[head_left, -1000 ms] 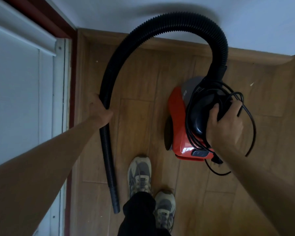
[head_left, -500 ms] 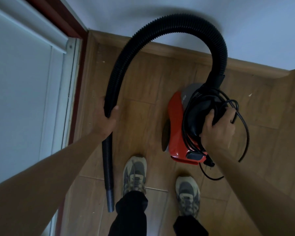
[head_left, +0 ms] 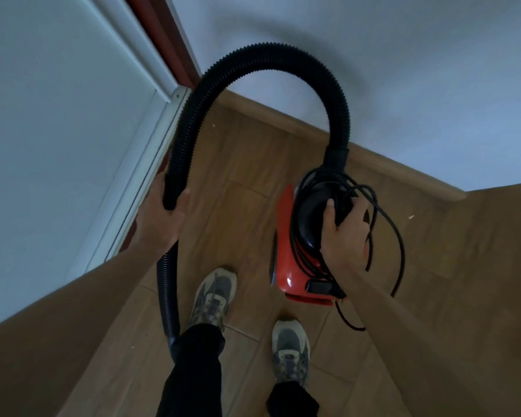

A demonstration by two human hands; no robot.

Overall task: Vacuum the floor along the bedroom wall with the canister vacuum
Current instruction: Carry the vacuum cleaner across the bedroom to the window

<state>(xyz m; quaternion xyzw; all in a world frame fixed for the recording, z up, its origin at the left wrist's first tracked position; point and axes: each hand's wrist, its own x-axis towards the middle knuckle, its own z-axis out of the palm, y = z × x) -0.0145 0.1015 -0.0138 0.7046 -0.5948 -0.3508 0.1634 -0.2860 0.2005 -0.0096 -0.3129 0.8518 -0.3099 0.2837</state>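
Observation:
The red canister vacuum (head_left: pixel 286 257) hangs above the wooden floor (head_left: pixel 241 176), carried by my right hand (head_left: pixel 345 236), which grips its black top handle together with loops of the black power cord (head_left: pixel 385 224). A ribbed black hose (head_left: pixel 271 60) arches up from the canister and comes down on the left. My left hand (head_left: pixel 163 218) grips the hose partway down. Its lower end (head_left: pixel 170 320) hangs beside my left leg, and the tip is hidden behind the trouser.
A white wall (head_left: pixel 403 70) with a wooden skirting board (head_left: pixel 373 167) runs across the far side. A white door (head_left: pixel 57 130) with a dark red frame (head_left: pixel 166 31) stands on the left. My two shoes (head_left: pixel 214 296) stand on the floor. A wooden panel (head_left: pixel 500 251) rises at right.
I have stepped forward and my feet have shifted. The view has turned left, so the corner of door and wall sits higher. Both hands keep their grips.

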